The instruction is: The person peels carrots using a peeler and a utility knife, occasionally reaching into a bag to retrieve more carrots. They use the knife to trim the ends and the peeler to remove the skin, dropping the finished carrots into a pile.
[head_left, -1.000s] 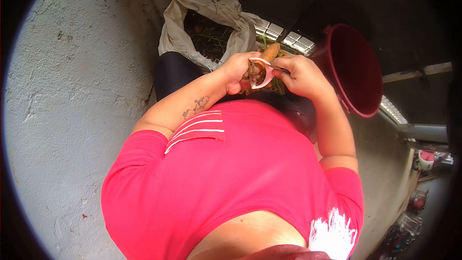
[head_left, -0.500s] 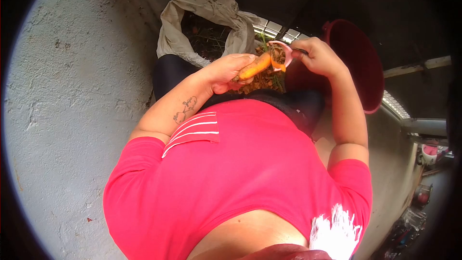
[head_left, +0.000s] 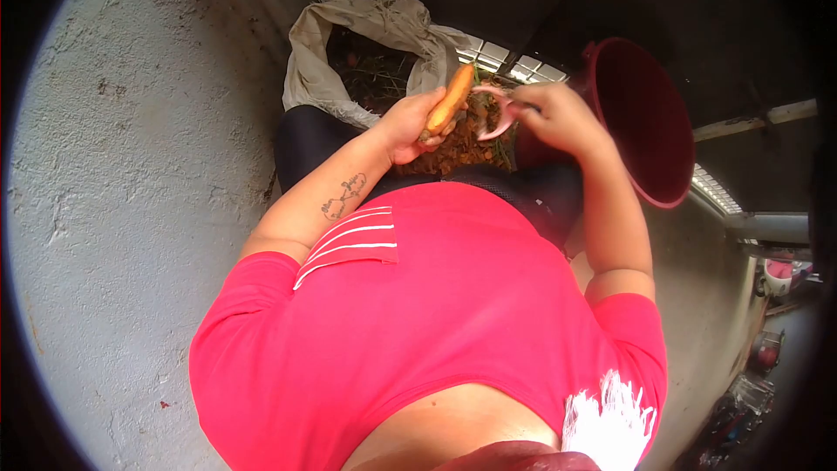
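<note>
My left hand (head_left: 410, 128) is closed round the lower end of a carrot (head_left: 449, 103), which tilts up and to the right. Its surface is orange-yellow, with a darker, dirty patch at the gripped end. In my right hand (head_left: 558, 116) is a pink Y-shaped peeler (head_left: 499, 113), its head facing the carrot with a small gap between them. Beneath both hands lies a heap of orange peelings (head_left: 466, 153) mixed with bits of green.
A pale woven sack (head_left: 305, 65) with its rim rolled down stands ahead on the left, dark plant scraps inside. To the right is a deep red bucket (head_left: 649, 122). A rough grey wall (head_left: 131, 209) runs along my left side.
The carrot has swung more upright in my left hand. My right hand has drawn the peeler slightly left and down, and the peeler has come off the carrot's tip.
</note>
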Tool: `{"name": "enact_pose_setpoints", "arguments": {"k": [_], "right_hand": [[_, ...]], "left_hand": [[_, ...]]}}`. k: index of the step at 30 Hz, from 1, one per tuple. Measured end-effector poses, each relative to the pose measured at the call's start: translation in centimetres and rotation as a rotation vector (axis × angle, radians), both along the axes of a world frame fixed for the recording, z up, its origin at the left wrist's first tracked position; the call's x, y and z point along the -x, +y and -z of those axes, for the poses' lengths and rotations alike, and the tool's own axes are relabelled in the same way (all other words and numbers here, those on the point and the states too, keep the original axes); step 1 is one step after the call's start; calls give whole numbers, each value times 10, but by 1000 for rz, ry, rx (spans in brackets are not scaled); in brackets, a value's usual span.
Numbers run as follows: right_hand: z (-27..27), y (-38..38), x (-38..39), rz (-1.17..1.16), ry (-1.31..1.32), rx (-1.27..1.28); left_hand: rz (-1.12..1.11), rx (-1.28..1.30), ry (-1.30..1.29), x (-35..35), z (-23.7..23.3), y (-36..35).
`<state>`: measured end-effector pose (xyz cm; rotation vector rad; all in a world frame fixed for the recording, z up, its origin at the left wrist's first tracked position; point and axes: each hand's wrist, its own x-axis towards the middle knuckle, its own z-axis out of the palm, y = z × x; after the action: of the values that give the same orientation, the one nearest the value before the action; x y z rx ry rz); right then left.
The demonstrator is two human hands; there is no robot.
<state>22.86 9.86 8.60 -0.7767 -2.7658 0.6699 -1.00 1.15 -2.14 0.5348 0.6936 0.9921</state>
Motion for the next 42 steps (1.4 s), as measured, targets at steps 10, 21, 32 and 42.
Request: {"name": "enact_pose_setpoints", "arguments": {"k": [10,21,32,42], "right_hand": [[-5,-26,32,-122,-123,-243],[-8,51,-19,289,-410,-289],[-19,-38,31,-48,-175,-169],[-28,-16,18,-125,-103,-230]], "left_hand": [[2,173,-66,-12,-30,-14],[264,-214,24,11,-46,-22],[-128,156,-40,-26,-24,-10],[193,74,-187,-7,-42,-33]]}}
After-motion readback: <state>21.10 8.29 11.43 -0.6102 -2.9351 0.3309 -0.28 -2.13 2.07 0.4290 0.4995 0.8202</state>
